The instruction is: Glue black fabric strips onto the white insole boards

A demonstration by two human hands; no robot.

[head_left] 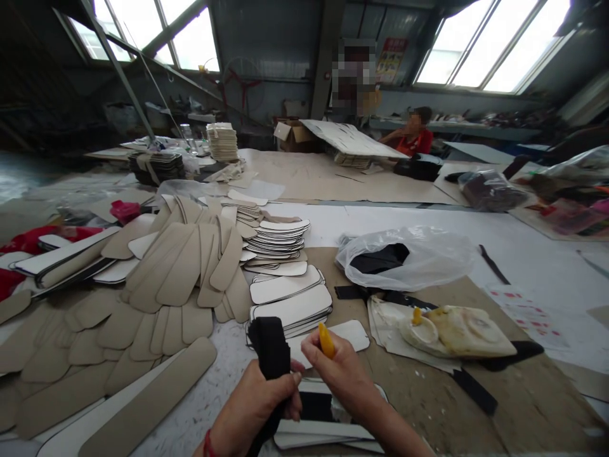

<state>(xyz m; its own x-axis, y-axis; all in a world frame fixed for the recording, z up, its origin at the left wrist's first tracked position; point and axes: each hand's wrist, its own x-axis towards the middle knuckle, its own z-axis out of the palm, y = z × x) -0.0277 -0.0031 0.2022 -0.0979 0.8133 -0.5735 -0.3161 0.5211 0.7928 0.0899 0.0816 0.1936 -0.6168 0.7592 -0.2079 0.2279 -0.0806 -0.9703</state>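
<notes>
My left hand (257, 403) is closed around a bundle of black fabric strips (271, 343), held upright. Close beside it, my right hand (345, 374) grips a yellow-handled tool (326, 341); its working end is hidden by the hand. Under both hands lie white panels (323, 433), with a black strip (314, 406) across them. Just beyond is a stack of white rounded panels (291, 298). To the right, a stained, pale plastic container (459, 330) with a small yellow piece at its mouth rests on white sheets.
Beige rounded panels (178, 266) are heaped at the left. A clear plastic bag (428, 254) with black material sits beyond my right hand, on brown board (514, 393). Loose black strips (476, 390) lie about. A person in red (413, 141) is at the far table.
</notes>
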